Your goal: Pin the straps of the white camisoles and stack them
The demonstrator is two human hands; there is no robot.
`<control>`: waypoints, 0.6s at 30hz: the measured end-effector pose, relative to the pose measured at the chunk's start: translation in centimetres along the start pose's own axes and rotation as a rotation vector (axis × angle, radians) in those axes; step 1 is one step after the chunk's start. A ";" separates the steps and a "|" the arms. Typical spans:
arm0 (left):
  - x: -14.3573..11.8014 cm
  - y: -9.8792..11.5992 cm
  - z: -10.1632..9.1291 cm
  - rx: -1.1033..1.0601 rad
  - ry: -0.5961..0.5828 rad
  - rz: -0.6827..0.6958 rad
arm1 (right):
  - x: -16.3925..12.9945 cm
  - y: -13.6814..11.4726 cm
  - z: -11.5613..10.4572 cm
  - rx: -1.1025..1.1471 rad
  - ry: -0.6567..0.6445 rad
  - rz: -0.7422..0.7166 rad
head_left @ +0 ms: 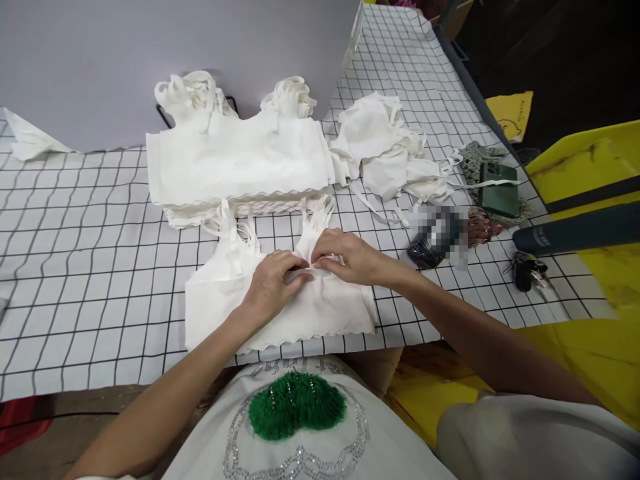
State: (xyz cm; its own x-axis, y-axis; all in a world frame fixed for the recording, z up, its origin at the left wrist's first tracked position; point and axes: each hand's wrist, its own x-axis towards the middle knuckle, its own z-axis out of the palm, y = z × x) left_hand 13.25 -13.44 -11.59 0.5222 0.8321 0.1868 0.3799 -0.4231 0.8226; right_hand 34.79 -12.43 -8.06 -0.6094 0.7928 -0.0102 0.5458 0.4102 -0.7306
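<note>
In front of me a white strappy bra top (215,310) lies on the table, its scalloped hem toward my body and its straps (320,213) pointing away. My left hand (275,280) pinches the top edge of the garment near its middle, thumb against fingers. Close beside it, my right hand (345,257) pinches the same edge, and the two sets of fingertips almost meet. A thin strip of white fabric shows between them. Just beyond lies a neat stack of similar white bra tops (240,160) with bunched straps.
Crumpled white garments (385,153) lie at the back right of the checked tablecloth (90,267). Further right are a green phone (499,190), a dark ribbed object (430,247), partly blurred, keys (527,272) and a dark bottle (575,227). A grey panel (125,60) stands behind the stack.
</note>
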 end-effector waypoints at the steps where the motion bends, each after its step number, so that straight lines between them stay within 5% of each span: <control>1: -0.1 -0.1 0.0 0.024 -0.014 0.008 | 0.0 0.0 -0.1 -0.021 -0.022 -0.003; 8: -0.6 -0.5 0.1 0.131 -0.046 0.058 | 0.6 -1.0 -1.0 -0.118 -0.212 -0.039; 18: -0.6 -0.6 -0.1 0.128 -0.118 0.092 | 0.7 -1.3 -1.5 -0.105 -0.272 -0.058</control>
State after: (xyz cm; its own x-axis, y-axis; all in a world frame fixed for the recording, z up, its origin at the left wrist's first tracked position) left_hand 12.68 -13.65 -12.10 0.6421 0.7432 0.1878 0.4164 -0.5438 0.7286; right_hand 34.52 -11.70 -6.09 -0.7655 0.6222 -0.1638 0.5534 0.5069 -0.6609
